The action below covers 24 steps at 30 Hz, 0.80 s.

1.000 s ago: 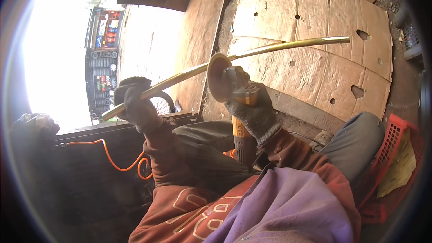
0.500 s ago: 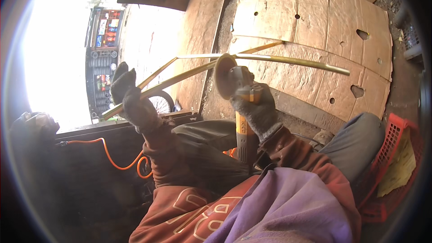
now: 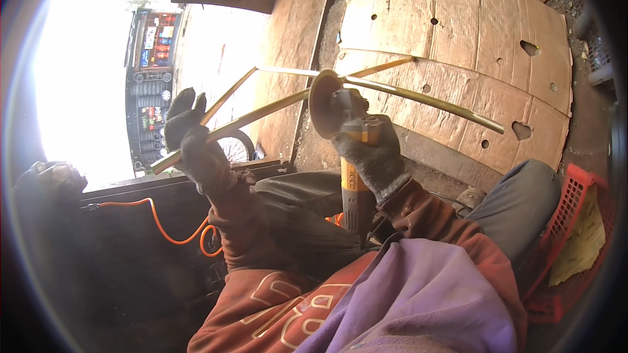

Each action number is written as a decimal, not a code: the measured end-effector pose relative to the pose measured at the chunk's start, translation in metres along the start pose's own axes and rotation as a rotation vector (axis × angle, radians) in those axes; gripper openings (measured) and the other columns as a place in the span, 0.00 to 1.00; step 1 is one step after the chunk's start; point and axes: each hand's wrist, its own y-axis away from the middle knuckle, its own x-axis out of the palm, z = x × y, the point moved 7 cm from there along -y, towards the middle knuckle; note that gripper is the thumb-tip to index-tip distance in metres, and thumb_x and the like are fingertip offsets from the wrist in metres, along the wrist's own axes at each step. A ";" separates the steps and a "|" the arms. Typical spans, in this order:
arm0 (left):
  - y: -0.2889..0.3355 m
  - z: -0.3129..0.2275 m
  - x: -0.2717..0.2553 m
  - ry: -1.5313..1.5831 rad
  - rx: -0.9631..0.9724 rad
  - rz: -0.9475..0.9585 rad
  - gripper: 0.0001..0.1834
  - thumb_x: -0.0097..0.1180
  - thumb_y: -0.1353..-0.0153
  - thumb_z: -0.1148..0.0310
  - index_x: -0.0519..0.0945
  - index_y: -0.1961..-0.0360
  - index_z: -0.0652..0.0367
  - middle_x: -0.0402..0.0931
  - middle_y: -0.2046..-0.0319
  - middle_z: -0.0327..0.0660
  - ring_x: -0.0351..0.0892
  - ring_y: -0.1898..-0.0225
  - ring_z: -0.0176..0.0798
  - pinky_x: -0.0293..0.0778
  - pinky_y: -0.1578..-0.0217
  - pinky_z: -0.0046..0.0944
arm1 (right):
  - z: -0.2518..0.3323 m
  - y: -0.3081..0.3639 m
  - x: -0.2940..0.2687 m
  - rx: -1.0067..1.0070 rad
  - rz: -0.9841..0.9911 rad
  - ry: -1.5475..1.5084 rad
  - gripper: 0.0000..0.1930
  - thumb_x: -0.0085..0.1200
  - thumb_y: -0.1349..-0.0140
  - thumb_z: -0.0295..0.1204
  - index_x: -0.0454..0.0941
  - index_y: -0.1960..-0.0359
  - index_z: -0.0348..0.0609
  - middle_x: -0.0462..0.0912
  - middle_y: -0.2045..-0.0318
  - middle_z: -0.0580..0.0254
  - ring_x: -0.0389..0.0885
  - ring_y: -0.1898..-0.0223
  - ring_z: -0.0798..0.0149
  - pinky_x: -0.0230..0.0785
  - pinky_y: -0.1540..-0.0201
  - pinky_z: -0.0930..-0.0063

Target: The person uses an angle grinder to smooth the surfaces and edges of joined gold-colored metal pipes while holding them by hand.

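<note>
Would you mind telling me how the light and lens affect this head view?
Head view: daylight blows out the upper left to white; the lower left is deep shadow around the orange cable; fisheye bends the cardboard sheet; the left hand, the right hand and the grinder stay fairly sharp.

A bent frame of thin yellowish metal rods [image 3: 366,88] slants upward from the gloved left fingers [image 3: 190,140] clamped on its low end. An angle grinder [image 3: 347,150], orange-bodied, stands upright inside the gloved right fingers [image 3: 373,157], its round disc [image 3: 325,101] against the rods above them.
</note>
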 end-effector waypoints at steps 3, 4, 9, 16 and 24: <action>0.002 0.011 -0.017 -0.131 -0.001 0.005 0.12 0.53 0.48 0.70 0.77 0.65 0.68 0.76 0.52 0.55 0.76 0.45 0.49 0.76 0.44 0.53 | 0.014 0.019 0.022 -0.116 0.007 0.029 0.12 0.66 0.42 0.23 0.75 0.61 0.42 0.81 0.67 0.61 0.81 0.69 0.70 0.77 0.66 0.74; 0.004 0.016 -0.028 -0.197 0.001 0.001 0.12 0.54 0.48 0.70 0.78 0.63 0.67 0.77 0.51 0.53 0.76 0.45 0.48 0.76 0.45 0.52 | 0.013 0.021 0.022 -0.116 0.013 0.029 0.12 0.66 0.42 0.23 0.75 0.61 0.42 0.81 0.67 0.61 0.81 0.69 0.70 0.77 0.66 0.74; 0.011 0.045 -0.077 -0.304 -0.027 0.006 0.10 0.56 0.44 0.71 0.79 0.62 0.64 0.78 0.55 0.45 0.78 0.53 0.40 0.76 0.50 0.45 | 0.004 0.007 0.005 -0.049 0.018 -0.007 0.16 0.72 0.47 0.27 0.76 0.61 0.43 0.83 0.68 0.64 0.81 0.71 0.72 0.78 0.68 0.72; 0.009 0.019 -0.049 -0.470 0.243 0.101 0.07 0.56 0.40 0.72 0.78 0.62 0.64 0.77 0.61 0.40 0.76 0.61 0.32 0.74 0.56 0.34 | 0.022 0.026 0.020 -0.078 0.022 0.164 0.22 0.72 0.47 0.27 0.72 0.54 0.42 0.82 0.65 0.64 0.82 0.68 0.69 0.79 0.65 0.71; 0.007 0.013 -0.026 -0.002 -0.070 0.116 0.16 0.57 0.42 0.72 0.76 0.54 0.67 0.76 0.57 0.42 0.75 0.61 0.32 0.71 0.53 0.34 | -0.001 0.007 -0.003 0.006 -0.011 0.031 0.21 0.72 0.47 0.28 0.72 0.56 0.43 0.81 0.67 0.65 0.81 0.68 0.72 0.78 0.65 0.72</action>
